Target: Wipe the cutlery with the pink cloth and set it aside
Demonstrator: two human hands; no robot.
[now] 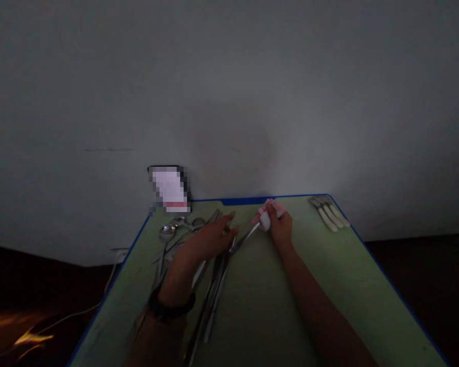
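Note:
My left hand (210, 237) rests on a spread of metal cutlery (214, 285) on the green table (329, 285), its fingers curled round the handle end of a utensil (245, 237). My right hand (280, 224) is closed on a pink and white cloth (266, 216) pressed around the other end of that same utensil. Spoons (168, 232) lie just left of my left hand. Long knives run from under the left hand toward the near edge.
Three white-handled utensils (331, 214) lie at the table's far right corner. A blurred-out white card (169, 188) leans against the grey wall at the far left corner. A cable (99, 300) hangs left of the blue-edged table. The room is dim.

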